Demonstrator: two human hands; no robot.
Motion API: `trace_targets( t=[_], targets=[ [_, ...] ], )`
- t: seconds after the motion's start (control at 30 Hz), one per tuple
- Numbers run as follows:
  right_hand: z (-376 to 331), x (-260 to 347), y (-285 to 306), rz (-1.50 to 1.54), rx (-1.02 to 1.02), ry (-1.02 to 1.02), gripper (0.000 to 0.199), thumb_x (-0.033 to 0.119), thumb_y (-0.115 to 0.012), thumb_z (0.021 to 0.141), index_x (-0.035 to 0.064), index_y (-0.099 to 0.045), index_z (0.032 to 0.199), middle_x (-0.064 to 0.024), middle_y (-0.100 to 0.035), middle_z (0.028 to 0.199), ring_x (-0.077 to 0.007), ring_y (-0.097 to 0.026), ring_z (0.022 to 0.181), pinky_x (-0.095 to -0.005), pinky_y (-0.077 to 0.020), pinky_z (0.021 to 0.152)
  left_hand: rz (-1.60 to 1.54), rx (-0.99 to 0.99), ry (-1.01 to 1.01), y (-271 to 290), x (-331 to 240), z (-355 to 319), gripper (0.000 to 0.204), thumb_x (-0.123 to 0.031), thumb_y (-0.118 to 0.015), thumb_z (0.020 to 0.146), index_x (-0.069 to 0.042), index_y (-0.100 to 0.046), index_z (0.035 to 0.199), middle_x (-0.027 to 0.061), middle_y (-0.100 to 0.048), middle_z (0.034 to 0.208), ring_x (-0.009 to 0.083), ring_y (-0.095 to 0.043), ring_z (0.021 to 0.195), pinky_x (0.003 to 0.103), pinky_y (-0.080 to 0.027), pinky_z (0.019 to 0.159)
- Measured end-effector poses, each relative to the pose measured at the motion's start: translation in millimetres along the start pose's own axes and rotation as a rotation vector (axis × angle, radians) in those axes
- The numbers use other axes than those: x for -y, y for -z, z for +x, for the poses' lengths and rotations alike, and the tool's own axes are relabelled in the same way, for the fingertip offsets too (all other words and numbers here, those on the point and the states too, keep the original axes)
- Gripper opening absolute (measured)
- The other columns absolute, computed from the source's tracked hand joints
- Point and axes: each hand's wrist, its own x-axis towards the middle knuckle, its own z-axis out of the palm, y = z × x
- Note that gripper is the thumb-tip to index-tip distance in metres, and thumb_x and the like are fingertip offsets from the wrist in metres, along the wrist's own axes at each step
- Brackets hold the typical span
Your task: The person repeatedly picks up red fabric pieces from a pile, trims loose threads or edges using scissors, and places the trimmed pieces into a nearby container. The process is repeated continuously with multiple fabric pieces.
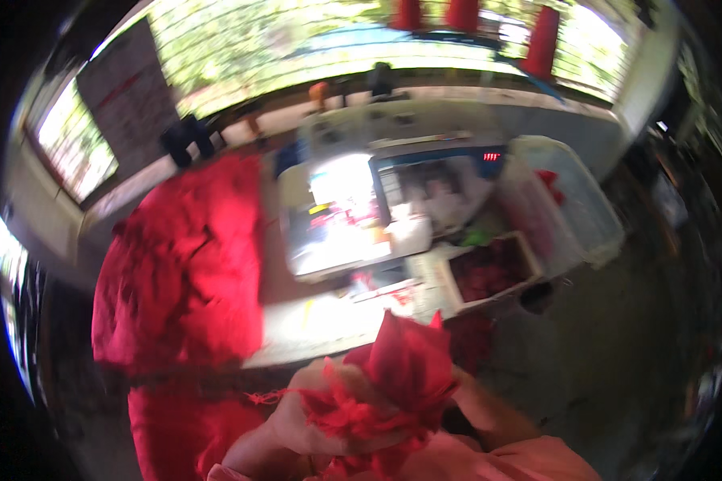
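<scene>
In front of the sewing machine (409,122), near the table's (293,325) front edge, a crumpled bundle of red cloth (409,361) sat in the left hand (303,409), fingers curled around it. The right hand (464,391) was largely hidden behind it, its grip impossible to tell. The step seemed to be gathering cloth; the next move probably called for containing loose folds.

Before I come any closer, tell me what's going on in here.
A person's left hand grips a bunched red cloth at the near edge of a worktable; the right hand is at the cloth's right side, mostly hidden. Beyond stands a sewing machine, brightly lit. More red fabric lies at left, and a shallow box holds dark red pieces at right.
</scene>
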Motion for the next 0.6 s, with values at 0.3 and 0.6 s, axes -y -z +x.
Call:
trace_targets(
  t=[0.3,0.6],
  targets=[
    [-45,-39,59,-0.138,0.111,0.015,0.032,0.032,-0.042,0.086,0.0028,-0.055,0.090,0.0022,-0.048,0.063,-0.0038,-0.040,0.051,-0.0172,-0.0330,0.045,-0.329,0.067,-0.504,-136,-44,284,0.007,-0.007,-0.059,0.069,-0.004,-0.057,0.075,0.0017,-0.056,0.068,0.0088,-0.052,0.062,0.023,-0.041,0.059],
    [-48,-28,81,-0.194,0.079,0.100,0.034,0.032,-0.040,0.087,0.0011,-0.054,0.093,0.0018,-0.046,0.063,-0.0048,-0.040,0.050,-0.0190,-0.0337,0.045,0.194,0.093,-0.312,-176,130,383,0.032,-0.019,-0.063,0.066,0.000,-0.052,0.088,0.0104,-0.059,0.078,0.0216,-0.057,0.073,0.032,-0.043,0.068]
  ],
)
